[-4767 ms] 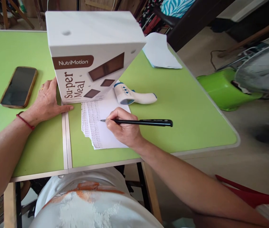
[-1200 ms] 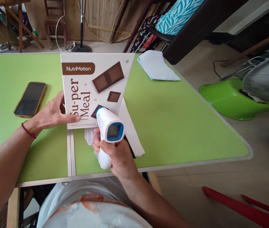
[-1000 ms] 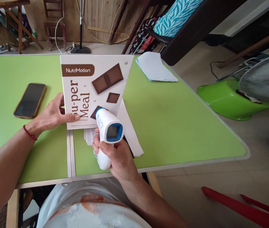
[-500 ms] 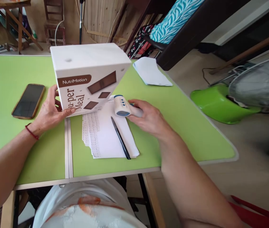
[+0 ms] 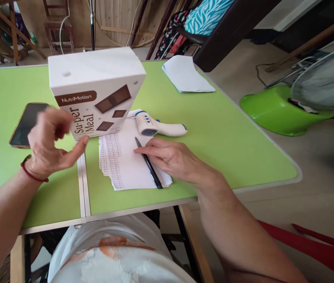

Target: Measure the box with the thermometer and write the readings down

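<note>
My left hand (image 5: 52, 141) is raised in front of the white NutriMotion box (image 5: 105, 106), thumb and fingers apart, with nothing in it. The box stands upright on the green table. My right hand (image 5: 169, 157) reaches across the black pen (image 5: 152, 171), its fingers stretched out over the upper part of the barrel. I cannot tell whether they touch it. Beneath the pen lies a stack of printed paper (image 5: 128, 165). A white and blue infrared thermometer (image 5: 161, 126) rests on its side just beyond my right hand, partly on the paper.
A smartphone (image 5: 27, 122) in a brown-edged case lies at left, partly behind my left hand. Folded white sheets (image 5: 186, 74) lie near the table's far right edge. A seam (image 5: 83, 188) divides the green tabletop (image 5: 228, 157). On the floor at right are a green stool (image 5: 270, 110) and a fan (image 5: 329, 82).
My left hand has let go of the box, which has come down onto the table. My right hand has put down the thermometer and moved nearer, over the pen.
</note>
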{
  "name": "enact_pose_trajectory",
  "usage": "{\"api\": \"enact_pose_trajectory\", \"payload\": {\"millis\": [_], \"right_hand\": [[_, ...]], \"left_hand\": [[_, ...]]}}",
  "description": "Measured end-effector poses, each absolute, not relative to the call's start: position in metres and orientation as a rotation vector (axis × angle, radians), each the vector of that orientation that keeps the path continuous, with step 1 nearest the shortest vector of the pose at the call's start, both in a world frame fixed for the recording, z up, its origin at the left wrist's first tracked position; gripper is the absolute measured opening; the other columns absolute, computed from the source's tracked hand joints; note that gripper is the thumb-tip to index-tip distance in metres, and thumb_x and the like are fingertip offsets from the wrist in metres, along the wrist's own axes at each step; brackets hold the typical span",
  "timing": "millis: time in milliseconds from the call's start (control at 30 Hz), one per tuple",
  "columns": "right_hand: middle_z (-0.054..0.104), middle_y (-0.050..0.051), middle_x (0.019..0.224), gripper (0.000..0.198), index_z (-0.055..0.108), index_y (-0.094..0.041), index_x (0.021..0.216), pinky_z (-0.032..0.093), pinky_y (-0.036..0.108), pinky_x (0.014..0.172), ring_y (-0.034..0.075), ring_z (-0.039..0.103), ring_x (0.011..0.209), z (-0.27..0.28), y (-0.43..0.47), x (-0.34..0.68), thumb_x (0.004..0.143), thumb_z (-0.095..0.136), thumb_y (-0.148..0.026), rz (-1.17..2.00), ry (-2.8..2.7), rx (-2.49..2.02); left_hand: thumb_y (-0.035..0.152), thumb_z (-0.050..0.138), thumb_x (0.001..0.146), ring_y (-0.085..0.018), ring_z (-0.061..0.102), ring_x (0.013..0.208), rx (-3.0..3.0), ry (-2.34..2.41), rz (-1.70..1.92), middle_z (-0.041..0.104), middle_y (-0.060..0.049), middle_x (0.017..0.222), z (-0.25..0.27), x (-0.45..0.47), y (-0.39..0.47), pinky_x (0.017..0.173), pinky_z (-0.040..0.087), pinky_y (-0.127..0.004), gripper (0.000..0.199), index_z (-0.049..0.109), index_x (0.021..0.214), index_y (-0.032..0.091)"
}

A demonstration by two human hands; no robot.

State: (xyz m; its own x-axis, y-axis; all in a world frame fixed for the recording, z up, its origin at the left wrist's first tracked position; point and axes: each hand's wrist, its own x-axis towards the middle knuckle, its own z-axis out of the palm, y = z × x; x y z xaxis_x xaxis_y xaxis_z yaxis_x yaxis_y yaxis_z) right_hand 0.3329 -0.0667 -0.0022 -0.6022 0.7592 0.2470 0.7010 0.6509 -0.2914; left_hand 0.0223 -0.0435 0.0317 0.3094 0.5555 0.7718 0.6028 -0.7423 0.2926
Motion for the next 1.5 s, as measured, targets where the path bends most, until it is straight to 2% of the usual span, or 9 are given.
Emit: {"api": "enact_pose_trajectory", "payload": {"millis": [67, 133, 300, 467, 700, 767, 933, 1133, 1500], "right_hand": [[0.067, 0.005, 0.086, 0.037, 0.071, -0.020, 0.107, 0.048, 0.025, 0.060, 0.014, 0.062, 0.072, -0.002, -0.071, 0.331, 0.091, 0.042, -0.005, 0.171, -2.597, -1.132], [0.066, 0.006, 0.085, 0.035, 0.071, -0.019, 0.104, 0.046, 0.025, 0.058, 0.014, 0.061, 0.071, 0.000, -0.072, 0.332, 0.091, 0.042, -0.004, 0.061, -2.637, -1.122], [0.065, 0.006, 0.077, 0.026, 0.069, -0.017, 0.090, 0.043, 0.028, 0.057, 0.016, 0.060, 0.066, -0.003, -0.069, 0.335, 0.091, 0.045, -0.007, -0.367, -2.658, -1.070], [0.065, 0.003, 0.067, 0.014, 0.059, -0.019, 0.080, 0.043, 0.029, 0.053, 0.016, 0.058, 0.057, -0.005, -0.070, 0.335, 0.079, 0.054, -0.006, -0.357, -2.351, -0.937], [0.063, -0.001, 0.063, 0.012, 0.060, -0.020, 0.084, 0.051, 0.031, 0.054, 0.014, 0.060, 0.055, 0.010, -0.081, 0.286, 0.080, 0.049, -0.020, 0.963, -1.540, -0.964], [0.064, -0.001, 0.063, 0.014, 0.062, -0.018, 0.084, 0.051, 0.030, 0.055, 0.014, 0.060, 0.056, 0.008, -0.080, 0.272, 0.078, 0.049, -0.021, 1.143, -1.503, -1.022], [0.057, -0.005, 0.057, 0.008, 0.056, -0.020, 0.071, 0.040, 0.023, 0.044, 0.008, 0.046, 0.047, -0.011, -0.079, 0.267, 0.064, 0.061, -0.018, 0.937, -1.512, -1.167], [0.056, -0.006, 0.053, 0.013, 0.052, -0.021, 0.062, 0.038, 0.022, 0.045, 0.008, 0.047, 0.048, -0.022, -0.083, 0.272, 0.069, 0.061, -0.015, 0.648, -1.616, -1.163], [0.055, -0.006, 0.056, 0.015, 0.052, -0.021, 0.065, 0.039, 0.022, 0.048, 0.009, 0.047, 0.050, -0.028, -0.082, 0.270, 0.076, 0.060, -0.016, 0.593, -1.735, -1.112]], "left_hand": [[0.021, 0.065, 0.086, -0.008, 0.051, 0.054, -2.619, -0.740, -1.175, 0.057, 0.003, 0.069, 0.035, 0.035, -0.054, 0.046, 0.039, -0.023, 0.011, 0.055, 0.092, 0.018], [0.019, 0.059, 0.091, -0.010, 0.059, 0.058, -2.767, -0.593, -0.875, 0.066, 0.000, 0.078, 0.035, 0.047, -0.064, 0.048, 0.042, -0.023, 0.006, 0.058, 0.094, 0.015], [0.048, 0.060, 0.090, -0.017, 0.070, 0.070, -3.051, -0.710, -0.260, 0.063, -0.010, 0.127, 0.025, 0.064, -0.087, 0.047, 0.047, -0.028, 0.038, 0.061, 0.107, 0.014], [0.045, 0.061, 0.089, -0.018, 0.065, 0.053, -2.896, -0.808, 0.141, 0.050, -0.016, 0.142, 0.024, 0.076, -0.104, 0.039, 0.043, -0.033, 0.036, 0.062, 0.106, 0.013], [0.045, 0.054, 0.094, -0.021, 0.068, 0.060, -2.880, -0.860, 0.331, 0.044, -0.023, 0.145, 0.032, 0.084, -0.107, 0.043, 0.048, -0.034, 0.043, 0.056, 0.120, 0.010], [0.044, 0.053, 0.094, -0.021, 0.069, 0.061, -2.887, -0.860, 0.350, 0.044, -0.023, 0.145, 0.033, 0.084, -0.107, 0.042, 0.048, -0.033, 0.042, 0.057, 0.118, 0.011], [0.044, 0.054, 0.094, -0.021, 0.067, 0.056, -2.872, -0.819, 0.279, 0.048, -0.021, 0.142, 0.030, 0.082, -0.105, 0.040, 0.048, -0.034, 0.039, 0.057, 0.116, 0.012], [0.041, 0.059, 0.091, -0.020, 0.066, 0.054, -2.901, -0.789, 0.195, 0.052, -0.020, 0.138, 0.027, 0.079, -0.104, 0.039, 0.047, -0.032, 0.034, 0.059, 0.108, 0.012], [0.042, 0.061, 0.090, -0.021, 0.068, 0.059, -2.925, -0.810, 0.204, 0.057, -0.020, 0.133, 0.029, 0.081, -0.103, 0.039, 0.044, -0.033, 0.034, 0.060, 0.105, 0.012]]}}
